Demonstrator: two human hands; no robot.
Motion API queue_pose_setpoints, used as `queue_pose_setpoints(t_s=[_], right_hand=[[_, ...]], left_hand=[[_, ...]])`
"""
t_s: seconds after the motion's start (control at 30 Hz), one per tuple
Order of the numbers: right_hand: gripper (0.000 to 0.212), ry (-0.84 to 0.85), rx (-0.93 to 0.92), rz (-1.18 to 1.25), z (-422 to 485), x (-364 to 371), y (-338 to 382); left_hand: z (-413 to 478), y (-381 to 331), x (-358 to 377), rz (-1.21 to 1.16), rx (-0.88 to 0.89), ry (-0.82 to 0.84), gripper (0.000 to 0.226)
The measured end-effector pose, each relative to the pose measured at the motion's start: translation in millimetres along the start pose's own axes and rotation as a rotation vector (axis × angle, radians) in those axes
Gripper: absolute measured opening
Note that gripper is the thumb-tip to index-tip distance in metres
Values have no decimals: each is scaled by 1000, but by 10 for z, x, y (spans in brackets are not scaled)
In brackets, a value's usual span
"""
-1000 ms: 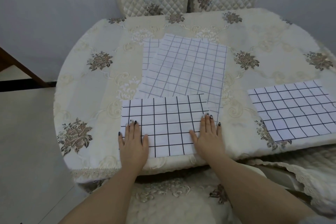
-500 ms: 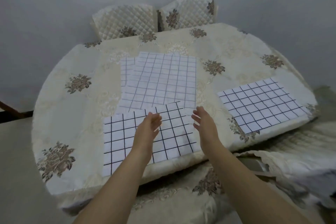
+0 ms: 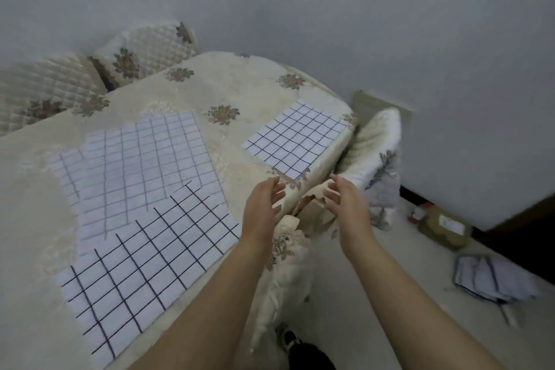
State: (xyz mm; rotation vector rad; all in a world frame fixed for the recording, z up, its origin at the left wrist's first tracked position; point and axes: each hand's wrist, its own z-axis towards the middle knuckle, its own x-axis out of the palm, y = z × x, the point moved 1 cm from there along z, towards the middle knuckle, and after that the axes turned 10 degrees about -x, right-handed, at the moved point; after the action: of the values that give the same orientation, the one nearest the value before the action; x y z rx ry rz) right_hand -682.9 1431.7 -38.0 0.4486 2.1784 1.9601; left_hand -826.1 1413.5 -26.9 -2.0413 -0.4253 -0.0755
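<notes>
we are reaching toward the right-hand grid sheet [image 3: 295, 140], which is lying flat near the right edge of the table [image 3: 240, 81], well apart from the other sheets. the left hand [image 3: 264, 203] and the right hand [image 3: 345, 204] are hovering just short of its near corner, palms facing each other, fingers loosely spread, holding nothing and touching nothing. judging by the layout, the near grid sheet [image 3: 150, 252] is already sitting at the front edge, overlapping the stacked sheets [image 3: 138, 165] behind it, while the right-hand grid sheet is not yet picked up. compared with one second ago, both hands are no longer pressing flat on the near grid sheet: they are lifted and shifted to the right, and the view is turning with them.
</notes>
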Motion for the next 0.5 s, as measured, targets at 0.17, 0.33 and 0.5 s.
queue_pose_setpoints(t_s=[0.17, 0.33, 0.5], right_hand=[[25, -219, -8, -14, -175, -789, 11], [20, -368, -13, -28, -335, -1386, -13], [29, -469, 3, -28, -331, -1842, -25]], left_hand=[[-138, 242, 548, 61, -61, 150, 20], [-208, 543, 1047, 157, -106, 284, 21], [-245, 779, 1535, 274, -101, 371, 19]])
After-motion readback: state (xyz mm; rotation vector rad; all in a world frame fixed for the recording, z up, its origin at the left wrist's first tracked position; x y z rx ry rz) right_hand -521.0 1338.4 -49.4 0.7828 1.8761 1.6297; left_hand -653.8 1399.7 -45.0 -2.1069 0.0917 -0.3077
